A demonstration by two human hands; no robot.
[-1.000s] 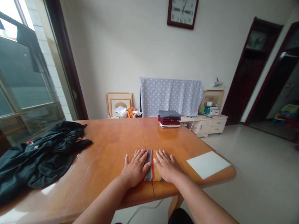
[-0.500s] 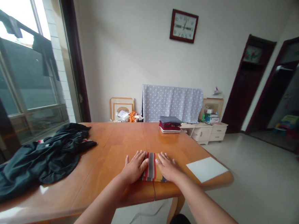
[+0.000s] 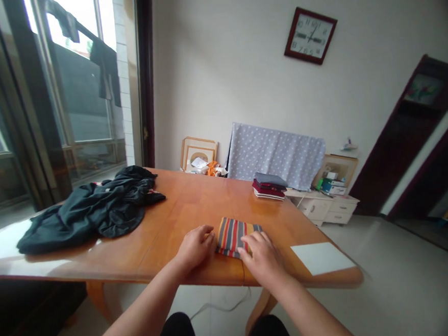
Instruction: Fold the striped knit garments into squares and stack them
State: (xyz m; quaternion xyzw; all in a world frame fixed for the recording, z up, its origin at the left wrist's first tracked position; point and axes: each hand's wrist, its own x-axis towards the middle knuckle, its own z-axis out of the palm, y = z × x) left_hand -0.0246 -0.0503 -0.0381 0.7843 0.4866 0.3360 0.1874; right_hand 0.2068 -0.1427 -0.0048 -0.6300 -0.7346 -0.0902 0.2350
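A folded striped garment (image 3: 231, 236) in red, grey and yellow lies as a small flat packet on the wooden table (image 3: 196, 206), near its front edge. My right hand (image 3: 261, 255) rests over the packet's right part, fingers apart and slightly bent, covering that side. Just off the packet's left edge is my left hand (image 3: 196, 248), loosely curved with thumb and fingers apart and nothing in it. Farther back stands a neat stack of folded clothes (image 3: 269, 186), grey on top, dark red and striped below.
A heap of dark clothing (image 3: 92, 210) spreads over the table's left side. A pale flat sheet (image 3: 322, 258) lies at the right front corner. Beyond the table are a low white cabinet (image 3: 336, 210) and a grey dotted cloth (image 3: 274, 151) draped over something.
Both hands were pressed flat on the garment; the left has slid off to its left side, and more stripes show. The view has turned left.
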